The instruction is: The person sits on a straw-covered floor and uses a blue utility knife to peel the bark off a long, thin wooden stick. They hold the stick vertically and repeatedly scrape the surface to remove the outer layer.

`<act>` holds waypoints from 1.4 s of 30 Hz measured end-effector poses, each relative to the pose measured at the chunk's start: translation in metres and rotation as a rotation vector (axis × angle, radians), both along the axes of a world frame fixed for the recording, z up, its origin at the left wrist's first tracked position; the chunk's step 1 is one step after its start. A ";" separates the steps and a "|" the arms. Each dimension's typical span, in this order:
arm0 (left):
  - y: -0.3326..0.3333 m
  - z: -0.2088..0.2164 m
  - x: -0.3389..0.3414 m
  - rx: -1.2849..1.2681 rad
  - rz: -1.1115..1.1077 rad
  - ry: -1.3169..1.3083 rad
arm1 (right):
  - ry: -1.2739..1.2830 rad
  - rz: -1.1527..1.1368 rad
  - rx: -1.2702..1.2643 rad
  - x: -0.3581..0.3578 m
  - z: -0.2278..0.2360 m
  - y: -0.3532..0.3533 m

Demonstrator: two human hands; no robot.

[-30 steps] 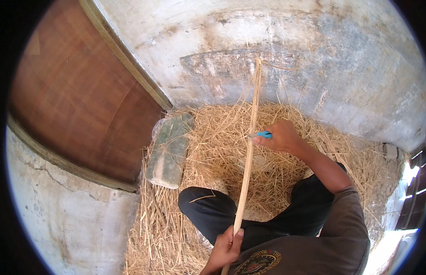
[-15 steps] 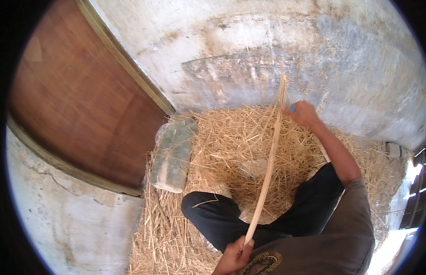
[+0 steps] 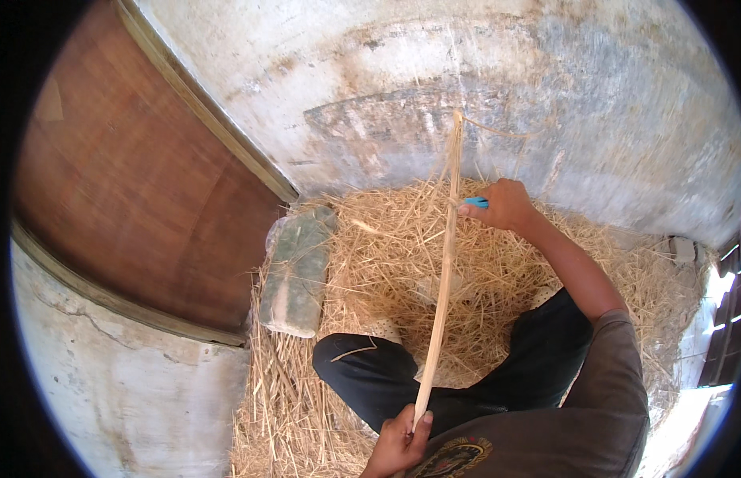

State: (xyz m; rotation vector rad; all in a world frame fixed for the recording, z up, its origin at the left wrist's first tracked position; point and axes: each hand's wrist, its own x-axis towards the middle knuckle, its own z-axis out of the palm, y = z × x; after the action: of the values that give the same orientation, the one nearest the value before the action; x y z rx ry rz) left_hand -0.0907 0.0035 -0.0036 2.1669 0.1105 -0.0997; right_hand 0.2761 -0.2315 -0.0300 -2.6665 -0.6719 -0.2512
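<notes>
A long, slightly curved strip of pale wood [image 3: 443, 295] slants up and away from my lap, its far end frayed into thin fibres. My left hand [image 3: 402, 442] is closed around its near end, thumb along the side. My right hand [image 3: 504, 205] grips a small blue-handled tool [image 3: 476, 202] beside the strip's upper part, thumb pointing toward the wood. The tool's working end is too small to make out. A thin curled shaving [image 3: 498, 132] trails rightward from the strip's far tip.
Straw-like shavings [image 3: 386, 263] cover the ground around my bent, dark-trousered legs [image 3: 362, 366]. A worn greenish block [image 3: 297, 275] lies at the left, near a brown door panel [image 3: 147, 183]. Ahead rises a stained wall [image 3: 434, 56]. A small grey block [image 3: 683, 249] sits at far right.
The strip's far end has swung left. My right hand has moved left with the blue-handled tool, which shows more plainly now. My left hand keeps its hold, shifted slightly left.
</notes>
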 end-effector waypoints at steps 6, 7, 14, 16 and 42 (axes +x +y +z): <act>0.001 0.006 0.003 -0.042 -0.009 0.057 | -0.135 -0.091 -0.031 0.028 -0.014 0.002; 0.001 0.002 -0.002 -0.039 0.001 0.070 | -0.112 -0.144 -0.019 0.036 -0.015 -0.002; 0.000 0.003 -0.010 -0.082 -0.006 0.145 | -0.030 -0.245 -0.109 0.068 -0.003 -0.023; -0.002 -0.004 -0.014 -0.145 0.003 0.153 | 0.054 -0.345 -0.044 0.078 0.003 -0.032; 0.012 -0.026 0.025 -0.409 -0.067 0.257 | 0.821 0.023 1.296 -0.008 0.011 0.004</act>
State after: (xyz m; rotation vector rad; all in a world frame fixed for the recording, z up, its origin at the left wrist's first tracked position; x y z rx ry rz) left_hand -0.0658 0.0159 -0.0294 1.7414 0.1502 -0.4052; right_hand 0.2676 -0.2272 -0.0194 -1.3010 -0.1279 0.3234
